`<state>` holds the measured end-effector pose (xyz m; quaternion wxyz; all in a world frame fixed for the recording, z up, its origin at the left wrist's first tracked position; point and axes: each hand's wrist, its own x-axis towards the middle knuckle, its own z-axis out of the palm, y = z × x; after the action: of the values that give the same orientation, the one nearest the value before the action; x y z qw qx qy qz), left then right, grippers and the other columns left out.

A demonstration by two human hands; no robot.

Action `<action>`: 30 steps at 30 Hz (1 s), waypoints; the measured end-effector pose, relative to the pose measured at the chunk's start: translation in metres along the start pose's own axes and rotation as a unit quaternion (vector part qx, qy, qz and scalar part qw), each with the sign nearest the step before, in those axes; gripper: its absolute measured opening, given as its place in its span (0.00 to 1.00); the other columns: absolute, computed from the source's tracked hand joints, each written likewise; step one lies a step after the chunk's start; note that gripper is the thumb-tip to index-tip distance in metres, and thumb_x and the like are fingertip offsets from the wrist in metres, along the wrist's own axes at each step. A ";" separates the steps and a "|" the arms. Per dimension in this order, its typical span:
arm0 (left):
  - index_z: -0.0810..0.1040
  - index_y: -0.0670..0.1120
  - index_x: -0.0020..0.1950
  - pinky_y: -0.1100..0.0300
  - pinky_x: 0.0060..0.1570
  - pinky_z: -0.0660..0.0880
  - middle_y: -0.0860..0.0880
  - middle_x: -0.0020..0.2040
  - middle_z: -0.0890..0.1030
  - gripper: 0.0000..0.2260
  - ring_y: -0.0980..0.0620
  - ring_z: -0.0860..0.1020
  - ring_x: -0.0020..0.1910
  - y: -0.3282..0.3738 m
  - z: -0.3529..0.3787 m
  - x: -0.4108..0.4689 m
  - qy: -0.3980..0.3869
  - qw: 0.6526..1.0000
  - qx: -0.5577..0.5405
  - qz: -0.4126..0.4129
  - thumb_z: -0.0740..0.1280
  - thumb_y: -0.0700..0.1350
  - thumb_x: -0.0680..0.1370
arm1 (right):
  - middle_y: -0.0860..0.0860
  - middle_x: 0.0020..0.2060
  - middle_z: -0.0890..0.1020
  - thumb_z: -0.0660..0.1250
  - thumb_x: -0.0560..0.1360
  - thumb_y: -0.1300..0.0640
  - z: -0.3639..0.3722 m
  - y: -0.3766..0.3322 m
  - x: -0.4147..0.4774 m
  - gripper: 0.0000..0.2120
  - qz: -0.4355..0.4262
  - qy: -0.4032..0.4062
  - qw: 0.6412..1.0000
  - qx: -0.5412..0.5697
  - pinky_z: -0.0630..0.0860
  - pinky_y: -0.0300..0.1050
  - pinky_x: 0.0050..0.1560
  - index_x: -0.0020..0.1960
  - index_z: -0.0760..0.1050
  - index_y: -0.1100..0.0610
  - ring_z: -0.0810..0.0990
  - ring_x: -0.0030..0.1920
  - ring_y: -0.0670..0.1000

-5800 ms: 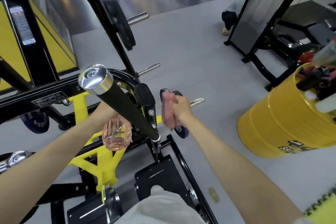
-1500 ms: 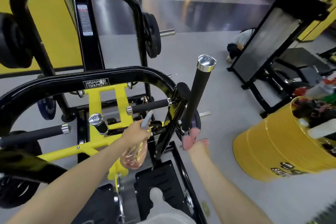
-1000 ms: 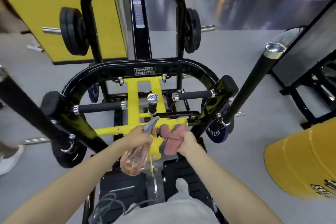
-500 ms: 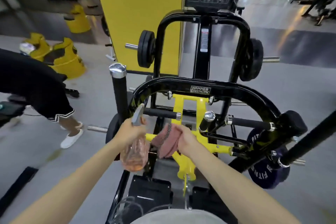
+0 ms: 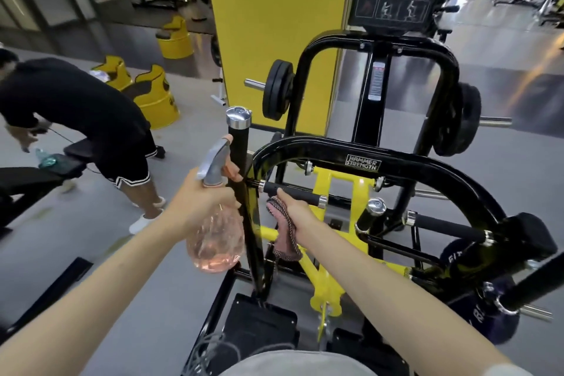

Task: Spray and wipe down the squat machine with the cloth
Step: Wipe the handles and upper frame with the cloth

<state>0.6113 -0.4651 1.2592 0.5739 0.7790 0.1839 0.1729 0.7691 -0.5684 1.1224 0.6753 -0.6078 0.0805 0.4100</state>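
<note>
Left hand grips the pink spray bottle. Right hand clutches the cloth, fingertips at the squat machine's left foam grip — best to wrap the cloth round the grip and stroke lengthwise.

Left hand grips clear pink plastic spray bottle. Right hand holds pink woven cloth against black foam handgrip of black-and-yellow steel squat machine.
</note>
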 end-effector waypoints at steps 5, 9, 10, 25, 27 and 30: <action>0.75 0.43 0.44 0.62 0.31 0.73 0.53 0.30 0.76 0.13 0.52 0.74 0.31 -0.022 -0.006 0.003 -0.010 0.997 0.065 -0.044 0.70 0.28 0.66 | 0.53 0.37 0.82 0.67 0.77 0.53 0.003 0.015 0.008 0.10 0.013 -0.004 1.000 -0.009 0.77 0.39 0.34 0.49 0.79 0.61 0.81 0.35 0.49; 0.76 0.46 0.42 0.56 0.34 0.70 0.52 0.33 0.77 0.11 0.53 0.73 0.31 -0.047 -0.017 -0.001 -0.021 0.993 0.094 -0.073 0.71 0.36 0.63 | 0.55 0.38 0.83 0.67 0.77 0.50 0.000 0.024 0.010 0.16 0.035 0.008 0.999 -0.016 0.76 0.39 0.32 0.52 0.79 0.63 0.81 0.35 0.51; 0.77 0.48 0.43 0.54 0.34 0.71 0.49 0.36 0.79 0.13 0.52 0.74 0.33 -0.054 -0.018 -0.001 -0.027 0.991 0.097 -0.082 0.71 0.39 0.62 | 0.55 0.39 0.83 0.68 0.76 0.49 -0.001 0.026 0.012 0.17 0.040 0.014 0.999 -0.019 0.76 0.39 0.33 0.54 0.79 0.63 0.82 0.36 0.51; 0.71 0.51 0.39 0.58 0.34 0.68 0.52 0.31 0.73 0.09 0.51 0.71 0.32 -0.186 -0.010 -0.017 -0.062 0.956 0.146 -0.247 0.65 0.43 0.61 | 0.56 0.32 0.79 0.66 0.77 0.51 0.002 0.061 0.020 0.12 0.087 0.076 0.993 -0.027 0.74 0.42 0.31 0.48 0.76 0.62 0.78 0.28 0.53; 0.73 0.49 0.41 0.56 0.34 0.70 0.52 0.31 0.73 0.10 0.51 0.71 0.32 -0.200 -0.009 -0.015 -0.072 0.956 0.126 -0.256 0.65 0.43 0.61 | 0.55 0.32 0.80 0.66 0.77 0.51 0.003 0.066 0.021 0.12 0.092 0.083 0.992 -0.025 0.73 0.40 0.30 0.47 0.76 0.61 0.78 0.28 0.52; 0.73 0.46 0.38 0.55 0.34 0.71 0.52 0.29 0.73 0.07 0.51 0.72 0.31 -0.215 -0.007 -0.010 -0.087 0.952 0.125 -0.265 0.63 0.41 0.61 | 0.54 0.30 0.81 0.66 0.77 0.51 0.007 0.073 0.022 0.12 0.104 0.088 0.991 -0.006 0.74 0.41 0.30 0.45 0.78 0.60 0.79 0.25 0.51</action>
<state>0.5799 -0.4053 1.0549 0.5112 0.7798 0.3528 -0.0780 0.7330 -0.5577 1.0551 0.6159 -0.6338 0.1997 0.4233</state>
